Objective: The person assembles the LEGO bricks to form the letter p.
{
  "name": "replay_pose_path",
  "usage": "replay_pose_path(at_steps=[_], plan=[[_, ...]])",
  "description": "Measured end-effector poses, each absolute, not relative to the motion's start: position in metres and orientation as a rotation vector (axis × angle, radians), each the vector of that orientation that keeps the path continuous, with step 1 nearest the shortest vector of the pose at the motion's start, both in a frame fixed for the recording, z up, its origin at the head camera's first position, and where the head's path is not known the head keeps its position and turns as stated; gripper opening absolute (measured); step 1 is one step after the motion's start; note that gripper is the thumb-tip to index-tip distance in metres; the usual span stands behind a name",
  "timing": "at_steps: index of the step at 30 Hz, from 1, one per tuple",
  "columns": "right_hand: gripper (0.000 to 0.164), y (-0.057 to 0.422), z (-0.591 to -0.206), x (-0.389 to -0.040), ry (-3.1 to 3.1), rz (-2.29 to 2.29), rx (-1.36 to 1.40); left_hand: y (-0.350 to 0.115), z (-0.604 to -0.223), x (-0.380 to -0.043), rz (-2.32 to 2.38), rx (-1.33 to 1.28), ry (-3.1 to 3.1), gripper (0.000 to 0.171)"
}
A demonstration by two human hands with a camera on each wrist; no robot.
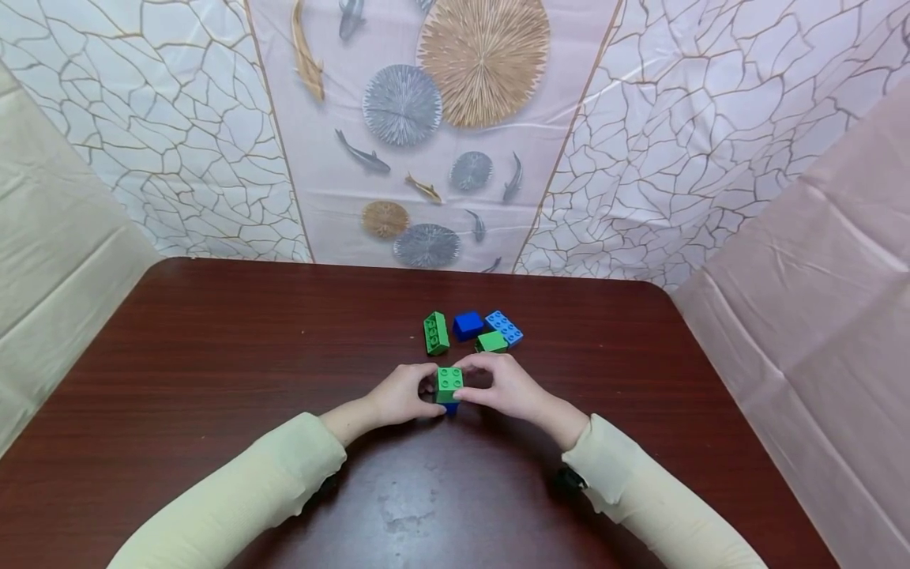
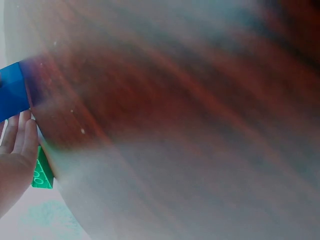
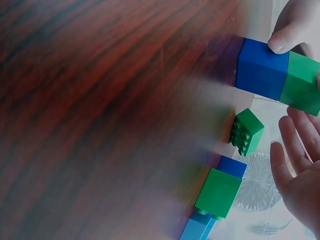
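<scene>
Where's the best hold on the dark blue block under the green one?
I'd pinch the dark blue block across its near and far sides, from the left: visible faces are flat, the left grip touches it there, and the green block covers its top.

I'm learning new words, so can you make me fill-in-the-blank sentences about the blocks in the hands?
1. The square green plastic block sits on ____ of the boxy blue plastic block.
2. Its upper face shows ____ round studs.
3. Of these two blocks, the person's right hand holds the ____ one.

Missing words: top; four; green.
</scene>
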State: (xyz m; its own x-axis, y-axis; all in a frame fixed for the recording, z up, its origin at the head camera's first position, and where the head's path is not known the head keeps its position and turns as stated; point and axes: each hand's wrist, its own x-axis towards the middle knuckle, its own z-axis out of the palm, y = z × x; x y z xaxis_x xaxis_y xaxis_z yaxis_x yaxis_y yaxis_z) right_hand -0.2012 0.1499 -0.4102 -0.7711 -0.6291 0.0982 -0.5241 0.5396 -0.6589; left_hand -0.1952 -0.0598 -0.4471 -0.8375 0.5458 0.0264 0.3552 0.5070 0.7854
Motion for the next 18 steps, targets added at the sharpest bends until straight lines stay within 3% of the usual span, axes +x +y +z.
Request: replay_pose_path(at_steps=[18], plan=[[0.035, 0.1494, -0.4089, -0.2025, 2.644, -0.989, -0.988, -0.0628, -0.4488, -0.1937, 1.355, 0.864, 2.553, 0.027]])
